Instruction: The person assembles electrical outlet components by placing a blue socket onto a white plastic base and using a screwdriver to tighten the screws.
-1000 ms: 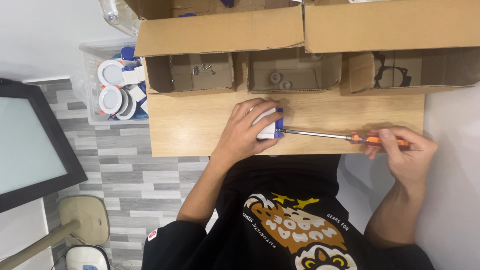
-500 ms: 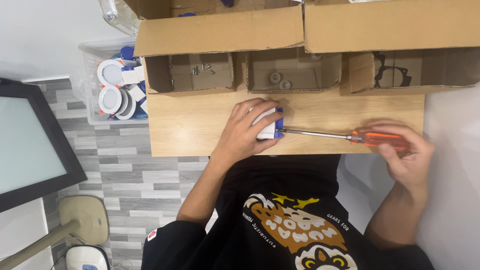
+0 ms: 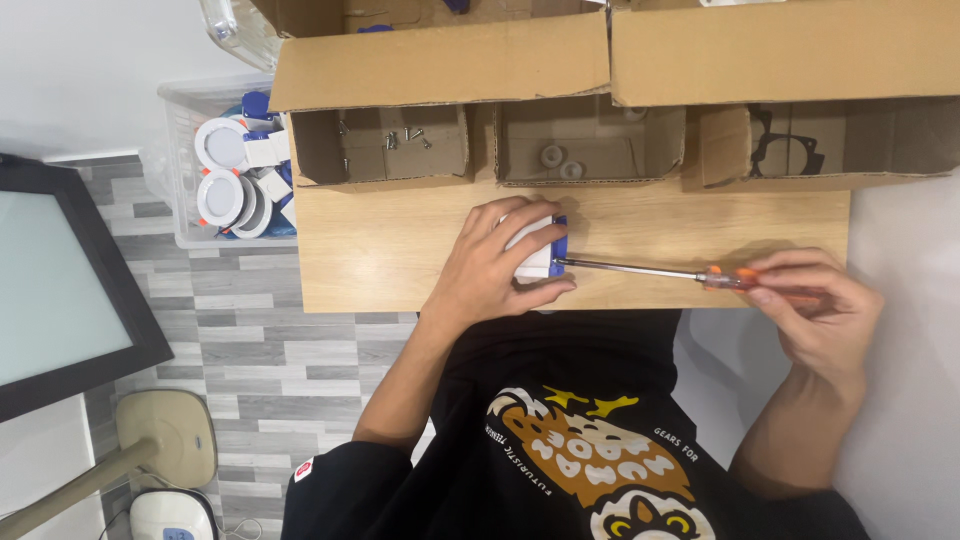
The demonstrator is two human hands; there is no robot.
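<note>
Screwdriver (image 3: pixel 690 273) slightly shifted between right-hand fingers (image 3: pixel 790 290)

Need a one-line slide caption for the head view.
Left hand steadies a small white-and-blue plastic block on the wooden table while the right hand drives an orange-handled screwdriver into its side.

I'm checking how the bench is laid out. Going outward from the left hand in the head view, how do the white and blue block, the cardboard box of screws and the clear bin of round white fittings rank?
1. White and blue block: under the left hand.
2. Cardboard box of screws: at the bench's back.
3. Clear bin of round white fittings: off the bench's left end.
</note>
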